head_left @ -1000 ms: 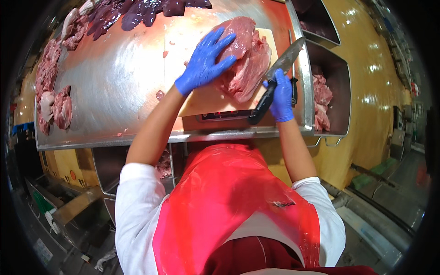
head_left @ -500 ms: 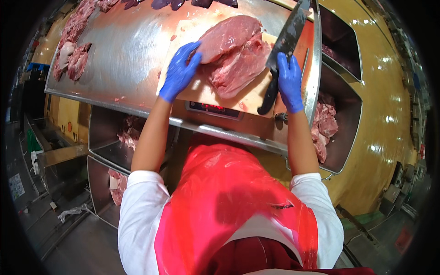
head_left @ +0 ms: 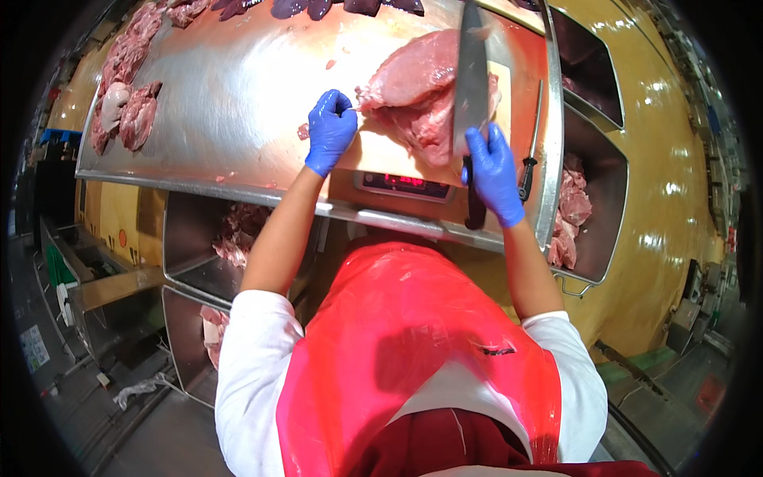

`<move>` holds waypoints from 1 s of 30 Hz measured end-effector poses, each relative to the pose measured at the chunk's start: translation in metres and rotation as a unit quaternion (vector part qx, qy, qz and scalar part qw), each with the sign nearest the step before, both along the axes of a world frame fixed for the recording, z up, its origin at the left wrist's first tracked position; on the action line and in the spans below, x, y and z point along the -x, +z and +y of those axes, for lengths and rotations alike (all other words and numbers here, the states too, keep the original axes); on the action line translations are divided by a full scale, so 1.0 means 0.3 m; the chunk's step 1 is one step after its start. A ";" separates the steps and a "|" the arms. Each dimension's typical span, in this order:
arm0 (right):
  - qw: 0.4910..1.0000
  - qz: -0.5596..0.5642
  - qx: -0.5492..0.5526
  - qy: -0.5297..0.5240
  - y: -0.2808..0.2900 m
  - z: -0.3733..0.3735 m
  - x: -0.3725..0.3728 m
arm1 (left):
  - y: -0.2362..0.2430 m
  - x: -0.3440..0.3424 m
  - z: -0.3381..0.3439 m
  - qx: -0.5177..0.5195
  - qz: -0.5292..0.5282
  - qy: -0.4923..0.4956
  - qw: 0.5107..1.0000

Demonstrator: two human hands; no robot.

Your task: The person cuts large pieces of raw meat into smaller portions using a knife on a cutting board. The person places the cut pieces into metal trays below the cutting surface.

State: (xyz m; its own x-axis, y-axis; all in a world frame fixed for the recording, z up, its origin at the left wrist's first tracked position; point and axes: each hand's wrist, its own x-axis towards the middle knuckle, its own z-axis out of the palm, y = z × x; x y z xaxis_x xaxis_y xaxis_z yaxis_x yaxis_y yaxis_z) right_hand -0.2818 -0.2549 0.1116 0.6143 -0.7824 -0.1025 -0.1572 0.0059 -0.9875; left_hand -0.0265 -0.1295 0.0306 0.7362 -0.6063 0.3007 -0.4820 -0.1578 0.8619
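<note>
My left hand [head_left: 332,131], in a blue glove, pinches the edge of a big raw pink slab of meat [head_left: 405,75] on a cream cutting board [head_left: 504,111]. My right hand [head_left: 493,171], also gloved, is closed on a large knife [head_left: 470,83] with a wide blade and black handle, held over the right part of the meat. Below the board is a scale [head_left: 404,183] with a red display. A sharpening steel [head_left: 528,176] lies right of the board.
On the steel table [head_left: 207,103], meat pieces [head_left: 137,119] lie at left and dark organs [head_left: 294,8] at the far edge. Metal bins with meat [head_left: 612,215] stand at right and below the table's near side [head_left: 191,238]. My red apron [head_left: 405,318] is below.
My left hand has moved off the top of the meat to its left edge and closed. The knife has swung more upright over the right side of the meat.
</note>
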 end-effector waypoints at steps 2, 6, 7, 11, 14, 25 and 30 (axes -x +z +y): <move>0.999 0.044 0.026 -0.011 -0.022 0.054 -0.010 | 0.059 0.027 -0.018 0.061 0.002 -0.012 0.998; 0.995 0.053 0.066 -0.058 -0.004 0.104 -0.099 | 0.045 0.004 -0.075 0.028 -0.128 -0.074 0.989; 0.992 0.061 0.095 -0.059 0.014 0.125 -0.123 | 0.047 -0.014 -0.076 0.028 -0.110 -0.093 0.989; 0.969 0.096 0.224 -0.027 0.035 0.202 -0.186 | 0.035 -0.059 -0.050 0.068 -0.091 -0.134 0.984; 0.961 0.143 0.237 0.015 0.036 0.225 -0.239 | 0.022 -0.079 -0.056 0.074 -0.082 -0.137 0.984; 0.857 0.406 0.247 0.201 0.062 0.352 0.108 | -0.031 -0.136 -0.041 0.106 -0.003 -0.102 0.989; 0.924 0.292 0.194 0.150 0.223 0.286 0.124 | 0.079 -0.130 0.021 -0.011 0.113 -0.174 0.978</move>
State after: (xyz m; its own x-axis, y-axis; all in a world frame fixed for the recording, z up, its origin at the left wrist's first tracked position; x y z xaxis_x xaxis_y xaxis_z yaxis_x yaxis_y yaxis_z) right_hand -0.3191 -0.1690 0.1786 0.7383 -0.6328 -0.2334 -0.6018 -0.4617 -0.6517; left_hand 0.0124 -0.1232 0.0543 0.5302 -0.8365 0.1383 -0.3080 -0.0380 0.9506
